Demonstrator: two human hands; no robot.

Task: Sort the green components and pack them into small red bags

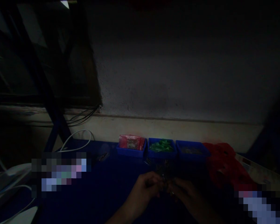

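Note:
The scene is very dark. My left hand (146, 188) and my right hand (185, 191) meet over a dark blue table (102, 193), fingers curled and pinched together around something small and clear that I cannot make out. Just beyond them stand three blue trays in a row: the left tray (130, 151) holds red packets, the middle tray (161, 153) holds green pieces, the right tray (191, 154) holds small pale parts.
A red plastic bag (224, 168) lies right of the trays. A white cable (78, 140) loops at the table's back left, by a dark slanted frame post (58, 124). A pale wall rises behind the table. White sheets lie at the far left.

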